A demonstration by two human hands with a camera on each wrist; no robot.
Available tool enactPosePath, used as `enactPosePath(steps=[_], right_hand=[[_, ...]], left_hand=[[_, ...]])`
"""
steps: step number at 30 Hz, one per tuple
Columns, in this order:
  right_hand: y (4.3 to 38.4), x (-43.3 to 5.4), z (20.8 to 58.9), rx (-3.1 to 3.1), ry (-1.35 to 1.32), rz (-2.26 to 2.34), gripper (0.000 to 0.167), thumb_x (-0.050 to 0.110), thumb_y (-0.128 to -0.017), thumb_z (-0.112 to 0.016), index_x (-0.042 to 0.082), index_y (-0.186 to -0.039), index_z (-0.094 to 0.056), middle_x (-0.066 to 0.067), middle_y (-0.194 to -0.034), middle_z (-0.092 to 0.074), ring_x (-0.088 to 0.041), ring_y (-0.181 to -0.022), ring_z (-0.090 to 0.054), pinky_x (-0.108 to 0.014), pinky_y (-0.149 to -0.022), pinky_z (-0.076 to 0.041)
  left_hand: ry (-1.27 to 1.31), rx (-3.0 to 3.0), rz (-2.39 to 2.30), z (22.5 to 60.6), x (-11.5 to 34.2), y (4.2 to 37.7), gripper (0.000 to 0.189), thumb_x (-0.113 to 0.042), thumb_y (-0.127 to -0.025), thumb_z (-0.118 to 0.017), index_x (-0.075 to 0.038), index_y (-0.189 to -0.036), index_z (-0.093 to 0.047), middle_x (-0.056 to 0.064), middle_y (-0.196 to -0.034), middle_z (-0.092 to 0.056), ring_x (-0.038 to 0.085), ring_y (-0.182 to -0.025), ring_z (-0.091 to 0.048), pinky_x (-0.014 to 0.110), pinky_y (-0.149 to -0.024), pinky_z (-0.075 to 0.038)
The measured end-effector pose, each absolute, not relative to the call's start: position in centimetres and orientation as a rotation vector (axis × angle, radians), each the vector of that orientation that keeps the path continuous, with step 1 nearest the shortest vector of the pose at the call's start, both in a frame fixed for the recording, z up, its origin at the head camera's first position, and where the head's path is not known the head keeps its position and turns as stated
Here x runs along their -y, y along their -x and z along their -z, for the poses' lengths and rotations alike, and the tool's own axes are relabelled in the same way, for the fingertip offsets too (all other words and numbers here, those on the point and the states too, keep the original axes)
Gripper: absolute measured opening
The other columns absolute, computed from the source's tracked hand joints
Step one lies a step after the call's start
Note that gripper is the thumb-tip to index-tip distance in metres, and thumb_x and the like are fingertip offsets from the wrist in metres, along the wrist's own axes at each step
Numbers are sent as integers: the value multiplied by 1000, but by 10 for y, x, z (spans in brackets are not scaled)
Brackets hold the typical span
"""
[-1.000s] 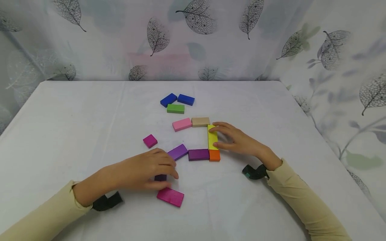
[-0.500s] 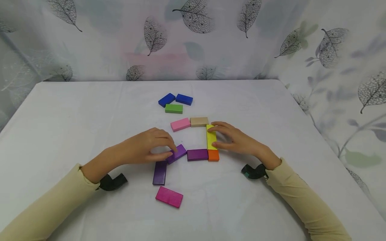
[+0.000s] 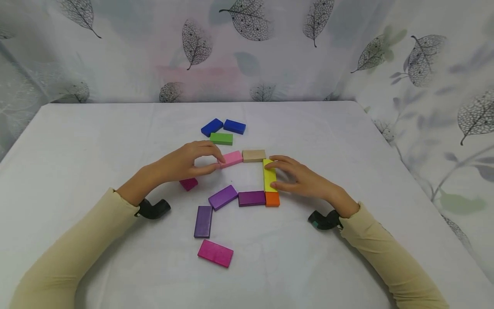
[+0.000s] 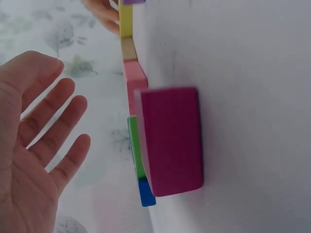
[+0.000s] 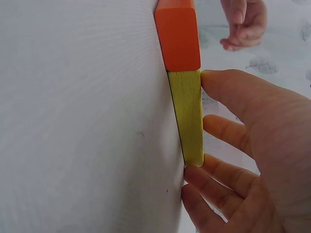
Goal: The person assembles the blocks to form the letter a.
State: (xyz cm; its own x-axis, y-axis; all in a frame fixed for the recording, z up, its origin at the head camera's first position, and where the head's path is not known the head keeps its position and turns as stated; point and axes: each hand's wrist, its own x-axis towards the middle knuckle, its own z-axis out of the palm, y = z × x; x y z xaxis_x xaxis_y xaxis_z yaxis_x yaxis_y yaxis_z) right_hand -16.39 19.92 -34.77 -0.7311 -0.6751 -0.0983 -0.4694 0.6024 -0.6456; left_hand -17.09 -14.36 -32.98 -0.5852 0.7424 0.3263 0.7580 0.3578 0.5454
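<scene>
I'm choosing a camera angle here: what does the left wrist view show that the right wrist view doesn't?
Only the left shows the rectangular wooden-looking magenta block, pink block, tan block, green block and blue block.
Only the right shows the rectangular wooden-looking orange block.
Both show the rectangular wooden-looking yellow block, left hand, right hand and white tabletop.

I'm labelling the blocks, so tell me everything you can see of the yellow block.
The yellow block is a long, plain, straight-edged bar, apparently painted wood with faint grain. It lies on the white tabletop, running front to back. Its near end meets the orange block; the tan block sits by its far end, contact unclear. The right hand rests on it, hiding part of its top.
</scene>
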Motion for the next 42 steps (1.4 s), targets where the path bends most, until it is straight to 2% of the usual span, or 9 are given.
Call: enactPosePath(steps=[4,11,20,27,35,42], right_hand=[[163,-199,348,-2497,926,872,50,25,-91,-68,12,-137,-53,-15,-154,-32,-35,-143,-27,-63,-110,-26],[164,-199,349,-2504,930,862,51,26,-91,-69,13,-137,-53,-14,-154,-33,-33,-143,-27,-61,-111,-26],[164,-199,348,-2503,936,872,50,25,-91,-69,12,-137,-54,-14,-154,-33,-33,-143,-28,-61,-111,-26],[164,-200,349,-2498,934,885,50,25,-91,-69,13,-137,-53,-13,-154,-33,-33,-143,-27,-61,-111,-26],[165,-200,350,-2501,940,869,51,26,-91,-69,14,-138,-53,-13,-155,-32,-33,-143,-27,-61,-111,-26],[166,-201,349,-2493,941,872,50,24,-91,-69,13,-137,-53,-13,-154,-33,-33,-143,-27,-61,-111,-26]], left_hand=[[1343,2653,1073,330,143,184,22,-4,-89,-68,-4,-112,-67,8,-113,-65,24,-113,-58,46,-97,-49],[1293,2717,1123,332,145,207,26,-5,-91,-66,0,-116,-65,11,-117,-61,31,-113,-56,49,-99,-45],[1187,2859,1065,335,148,230,31,-5,-91,-66,-2,-121,-62,12,-125,-59,29,-118,-53,47,-104,-41],[1154,3038,925,336,141,241,38,-11,-93,-65,-5,-130,-60,16,-139,-51,32,-135,-41,48,-113,-32],[1066,3090,802,337,136,246,29,-5,-91,-66,-6,-120,-63,15,-134,-54,31,-130,-45,46,-112,-33],[1069,3079,812,334,137,242,29,-3,-89,-67,-6,-118,-64,15,-130,-56,30,-126,-48,46,-110,-35]])
